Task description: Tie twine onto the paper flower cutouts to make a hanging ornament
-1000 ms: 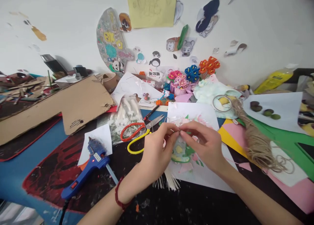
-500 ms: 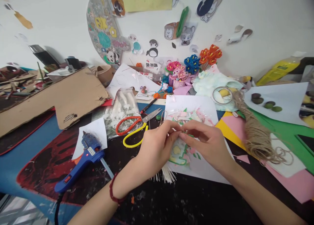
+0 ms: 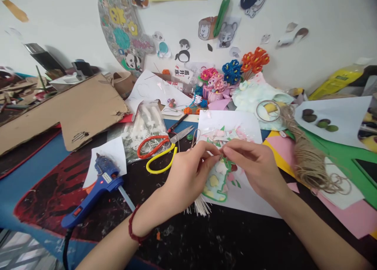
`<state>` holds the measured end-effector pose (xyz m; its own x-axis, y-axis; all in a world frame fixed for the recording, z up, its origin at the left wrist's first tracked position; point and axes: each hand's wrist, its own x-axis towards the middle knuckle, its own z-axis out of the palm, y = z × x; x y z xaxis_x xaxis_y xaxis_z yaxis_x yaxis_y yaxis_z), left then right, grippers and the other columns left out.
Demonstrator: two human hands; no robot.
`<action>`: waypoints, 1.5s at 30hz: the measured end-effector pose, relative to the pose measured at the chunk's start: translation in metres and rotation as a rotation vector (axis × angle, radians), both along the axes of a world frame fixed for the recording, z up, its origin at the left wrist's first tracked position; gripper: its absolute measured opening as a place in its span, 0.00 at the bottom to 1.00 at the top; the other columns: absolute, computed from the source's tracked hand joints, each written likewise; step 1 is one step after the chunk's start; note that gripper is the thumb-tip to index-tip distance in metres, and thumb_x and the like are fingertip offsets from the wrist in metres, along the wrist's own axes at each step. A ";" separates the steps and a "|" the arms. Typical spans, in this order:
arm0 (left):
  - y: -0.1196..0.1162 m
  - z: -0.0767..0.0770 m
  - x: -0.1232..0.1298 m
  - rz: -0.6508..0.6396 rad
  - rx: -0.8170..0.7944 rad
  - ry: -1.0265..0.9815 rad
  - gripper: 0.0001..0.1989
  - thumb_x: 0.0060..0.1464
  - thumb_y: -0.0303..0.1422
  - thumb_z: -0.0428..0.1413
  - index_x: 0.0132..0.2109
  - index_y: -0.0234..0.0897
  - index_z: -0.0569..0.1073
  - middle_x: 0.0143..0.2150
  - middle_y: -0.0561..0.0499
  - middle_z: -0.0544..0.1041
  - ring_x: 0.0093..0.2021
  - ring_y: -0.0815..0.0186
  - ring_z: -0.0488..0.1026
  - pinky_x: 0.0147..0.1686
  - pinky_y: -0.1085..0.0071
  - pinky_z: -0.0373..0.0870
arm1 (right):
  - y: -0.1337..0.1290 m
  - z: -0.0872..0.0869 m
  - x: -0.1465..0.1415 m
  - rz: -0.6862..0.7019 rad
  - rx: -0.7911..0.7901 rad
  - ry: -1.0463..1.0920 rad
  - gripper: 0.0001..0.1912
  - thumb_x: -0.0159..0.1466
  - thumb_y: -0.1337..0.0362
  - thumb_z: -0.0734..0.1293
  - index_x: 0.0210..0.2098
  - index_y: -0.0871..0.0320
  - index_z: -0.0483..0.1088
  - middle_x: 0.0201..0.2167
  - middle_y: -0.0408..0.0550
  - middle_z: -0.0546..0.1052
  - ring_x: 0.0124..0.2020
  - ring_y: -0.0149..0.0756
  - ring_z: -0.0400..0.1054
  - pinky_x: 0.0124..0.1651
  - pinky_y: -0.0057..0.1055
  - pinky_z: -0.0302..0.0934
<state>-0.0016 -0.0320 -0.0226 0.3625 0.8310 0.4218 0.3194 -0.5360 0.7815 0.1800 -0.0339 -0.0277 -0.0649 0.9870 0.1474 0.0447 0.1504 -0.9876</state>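
Note:
A white pendant (image 3: 214, 182) with a green edge and yellow patches hangs below my fingertips, over a white sheet of paper (image 3: 253, 201). My left hand (image 3: 188, 171) is closed in a pinch at its top. From the other side, my right hand (image 3: 255, 166) pinches the same spot, thumb and forefinger close to the left ones. The exact grip is partly hidden by the fingers. A thin brown string (image 3: 195, 135) loops up behind my left hand. Below that hand, a white tassel (image 3: 202, 207) shows its loose ends.
Left of my hands lie scissors (image 3: 160, 160) with red and yellow handles, and a blue glue gun (image 3: 97, 191), its light lit. Pink and green scraps (image 3: 226, 134) cover the paper. A twine bundle (image 3: 309, 156) lies right; cardboard (image 3: 85, 109) stands back left.
My fingertips have moved slightly apart and the right hand has shifted a little to the right. More of the green-edged pendant shows. The whole view has tilted slightly.

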 end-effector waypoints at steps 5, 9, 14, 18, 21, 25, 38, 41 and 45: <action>-0.001 0.001 -0.001 -0.012 -0.022 -0.017 0.01 0.64 0.28 0.52 0.42 0.37 0.69 0.27 0.56 0.74 0.26 0.74 0.68 0.25 0.78 0.61 | 0.000 0.001 0.006 0.060 -0.054 0.001 0.07 0.63 0.57 0.70 0.38 0.49 0.80 0.28 0.43 0.75 0.28 0.27 0.64 0.25 0.22 0.61; -0.002 0.001 -0.001 -0.004 -0.003 -0.007 0.02 0.63 0.27 0.52 0.42 0.37 0.69 0.25 0.57 0.71 0.24 0.75 0.65 0.24 0.78 0.58 | 0.000 0.003 0.008 0.128 -0.070 -0.047 0.08 0.62 0.58 0.71 0.39 0.51 0.79 0.29 0.44 0.75 0.26 0.27 0.63 0.24 0.23 0.60; -0.003 0.002 -0.001 -0.018 0.015 0.008 0.03 0.63 0.26 0.51 0.41 0.37 0.68 0.24 0.58 0.69 0.22 0.75 0.61 0.23 0.78 0.56 | 0.000 0.005 0.007 0.147 -0.043 -0.038 0.05 0.60 0.60 0.72 0.34 0.54 0.79 0.31 0.45 0.76 0.29 0.28 0.65 0.26 0.23 0.62; -0.003 0.001 -0.001 -0.023 0.020 0.020 0.02 0.63 0.26 0.51 0.42 0.37 0.67 0.24 0.59 0.69 0.22 0.75 0.60 0.23 0.78 0.56 | 0.000 0.007 0.007 0.149 -0.058 -0.040 0.06 0.59 0.60 0.73 0.33 0.55 0.79 0.29 0.46 0.75 0.28 0.29 0.66 0.26 0.24 0.64; -0.003 0.000 -0.001 -0.019 0.027 0.027 0.02 0.62 0.26 0.51 0.41 0.36 0.67 0.23 0.59 0.67 0.21 0.75 0.59 0.23 0.77 0.55 | 0.000 0.008 0.008 0.147 -0.066 -0.063 0.06 0.59 0.60 0.73 0.31 0.56 0.78 0.27 0.44 0.74 0.27 0.28 0.65 0.25 0.24 0.63; -0.004 0.001 -0.001 -0.010 0.031 0.040 0.02 0.62 0.26 0.51 0.41 0.36 0.67 0.22 0.60 0.66 0.21 0.75 0.58 0.23 0.77 0.54 | 0.000 0.008 0.009 0.139 -0.074 -0.079 0.05 0.58 0.60 0.73 0.30 0.55 0.78 0.25 0.43 0.74 0.26 0.27 0.65 0.25 0.23 0.62; -0.003 0.005 0.000 -0.041 -0.036 0.018 0.02 0.62 0.26 0.52 0.40 0.36 0.68 0.21 0.60 0.67 0.20 0.75 0.56 0.22 0.76 0.53 | 0.000 0.013 0.008 0.155 -0.070 -0.087 0.07 0.56 0.60 0.74 0.28 0.56 0.76 0.25 0.43 0.73 0.26 0.28 0.63 0.27 0.24 0.61; -0.004 0.005 0.000 -0.036 -0.025 0.024 0.02 0.62 0.26 0.52 0.40 0.36 0.68 0.22 0.59 0.68 0.21 0.75 0.58 0.22 0.76 0.54 | 0.000 0.013 0.008 0.147 -0.064 -0.095 0.08 0.56 0.59 0.74 0.27 0.56 0.76 0.24 0.43 0.73 0.26 0.29 0.64 0.27 0.25 0.62; -0.004 0.005 0.001 -0.040 -0.015 0.024 0.02 0.62 0.26 0.52 0.40 0.36 0.68 0.23 0.58 0.69 0.22 0.75 0.60 0.23 0.76 0.56 | 0.002 0.012 0.008 0.128 -0.067 -0.107 0.09 0.56 0.58 0.74 0.26 0.56 0.75 0.24 0.43 0.72 0.25 0.28 0.63 0.25 0.26 0.61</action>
